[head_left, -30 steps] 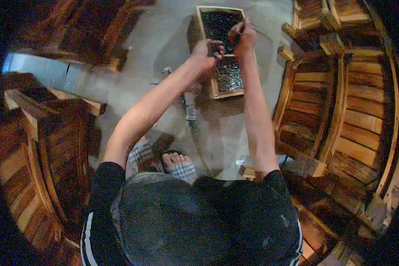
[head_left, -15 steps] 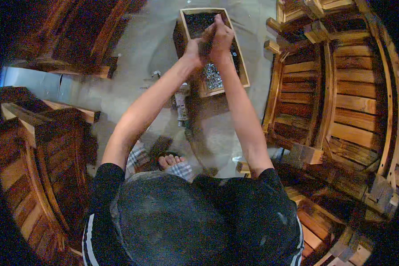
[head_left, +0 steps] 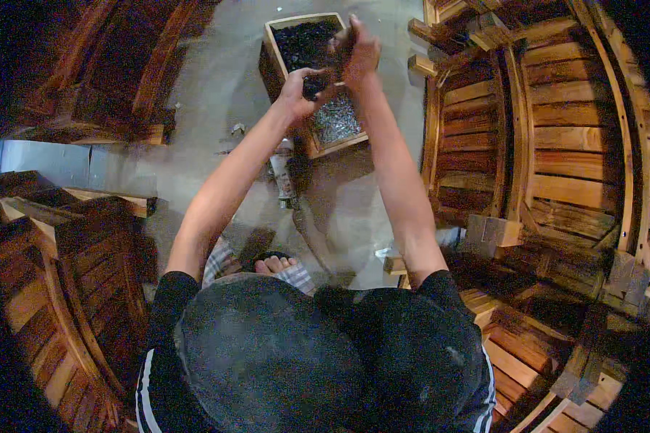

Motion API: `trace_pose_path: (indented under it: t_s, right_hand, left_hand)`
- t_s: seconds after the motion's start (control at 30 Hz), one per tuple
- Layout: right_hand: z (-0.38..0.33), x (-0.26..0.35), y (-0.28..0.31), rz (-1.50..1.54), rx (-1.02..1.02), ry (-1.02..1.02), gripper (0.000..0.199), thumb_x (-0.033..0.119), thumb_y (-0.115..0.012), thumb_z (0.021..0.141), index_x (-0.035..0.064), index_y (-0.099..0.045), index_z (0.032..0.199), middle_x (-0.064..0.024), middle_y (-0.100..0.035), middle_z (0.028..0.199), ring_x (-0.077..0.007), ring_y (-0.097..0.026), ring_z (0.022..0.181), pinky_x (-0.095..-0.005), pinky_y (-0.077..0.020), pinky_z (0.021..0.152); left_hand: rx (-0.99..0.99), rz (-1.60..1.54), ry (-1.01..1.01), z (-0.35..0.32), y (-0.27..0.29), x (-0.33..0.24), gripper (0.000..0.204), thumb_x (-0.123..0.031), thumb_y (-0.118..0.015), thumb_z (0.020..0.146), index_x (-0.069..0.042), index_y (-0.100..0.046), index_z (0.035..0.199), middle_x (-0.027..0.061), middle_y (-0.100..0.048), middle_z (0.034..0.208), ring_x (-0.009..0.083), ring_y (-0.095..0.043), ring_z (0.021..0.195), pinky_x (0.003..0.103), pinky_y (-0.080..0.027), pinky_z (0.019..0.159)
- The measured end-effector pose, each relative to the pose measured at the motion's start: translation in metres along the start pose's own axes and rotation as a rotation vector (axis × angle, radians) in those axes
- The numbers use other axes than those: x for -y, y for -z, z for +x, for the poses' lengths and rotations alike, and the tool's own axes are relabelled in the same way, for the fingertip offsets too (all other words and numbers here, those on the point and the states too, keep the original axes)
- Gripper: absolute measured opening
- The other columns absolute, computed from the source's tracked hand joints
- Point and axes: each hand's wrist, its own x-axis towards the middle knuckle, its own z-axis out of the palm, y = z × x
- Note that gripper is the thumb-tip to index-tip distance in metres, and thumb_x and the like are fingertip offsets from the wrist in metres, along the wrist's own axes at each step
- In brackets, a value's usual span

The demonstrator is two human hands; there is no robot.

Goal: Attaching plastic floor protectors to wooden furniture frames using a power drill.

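Pinching small dark metal screws (head_left: pixel 312 85) between left hand (head_left: pixel 300 92) and right hand (head_left: pixel 357 54), held close together above the divided wooden box (head_left: pixel 276 68); probably light, loose, best cupped

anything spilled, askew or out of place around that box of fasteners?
Mostly tidy. The wooden box sits skewed on the concrete floor, dark pieces in its far compartment, silvery ones in the near. A few small bits lie loose left of it. Both hands, left hand and right hand, are over the box; contents unclear.
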Motion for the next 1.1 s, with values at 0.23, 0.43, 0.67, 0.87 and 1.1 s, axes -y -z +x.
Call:
trace_pose_path:
  t_s: [0.23,0.43,0.67,0.87,1.1]
  right_hand:
    - [-0.012,0.016,0.046,-0.834,0.006,0.28,0.026,0.024,-0.062,0.085,0.0002,-0.066,0.096,-0.004,-0.065,0.084,-0.0104,-0.058,0.076,-0.0254,-0.0462,0.066]
    - [-0.147,0.075,0.07,-0.445,-0.217,0.218,0.022,0.014,-0.055,0.085,-0.0007,-0.06,0.1,-0.0067,-0.063,0.085,-0.018,-0.062,0.073,-0.0316,-0.0501,0.066]
    - [-0.213,0.084,0.131,-0.563,-0.8,0.69,0.019,0.006,-0.053,0.084,0.0003,-0.054,0.102,-0.005,-0.058,0.071,-0.0145,-0.054,0.055,-0.0266,-0.0429,0.049]
    - [-0.228,0.084,0.202,-0.557,-0.981,0.487,0.026,0.008,-0.061,0.08,0.0045,-0.054,0.105,-0.0071,-0.059,0.091,-0.0167,-0.059,0.062,-0.0274,-0.0419,0.048]
    - [-0.237,0.088,0.195,-0.711,-1.006,0.421,0.045,0.013,-0.066,0.077,0.0047,-0.047,0.118,-0.0078,-0.056,0.103,-0.0161,-0.056,0.085,-0.0257,-0.0439,0.055]
  left_hand:
    - [0.194,0.047,0.043,-0.031,0.02,-0.006,0.029,-0.017,-0.048,0.084,0.002,-0.054,0.105,0.0127,-0.057,0.087,0.0209,-0.054,0.071,0.023,-0.039,0.044]
    - [0.202,-0.079,0.061,-0.095,0.044,0.001,0.028,-0.017,-0.048,0.085,0.002,-0.052,0.104,0.0126,-0.055,0.087,0.0218,-0.053,0.071,0.022,-0.04,0.044]
    - [0.083,-0.057,0.165,-0.142,0.067,0.028,0.029,-0.013,-0.045,0.083,0.001,-0.048,0.109,0.0109,-0.054,0.089,0.0199,-0.053,0.067,0.023,-0.042,0.041]
    - [0.112,-0.081,0.234,-0.16,0.064,0.047,0.026,-0.014,-0.047,0.083,-0.001,-0.05,0.106,0.0088,-0.054,0.082,0.0181,-0.052,0.061,0.022,-0.041,0.039]
    - [0.069,0.128,0.16,-0.176,0.064,0.055,0.023,-0.013,-0.048,0.079,-0.003,-0.054,0.098,0.0079,-0.055,0.076,0.0167,-0.05,0.054,0.021,-0.038,0.037]
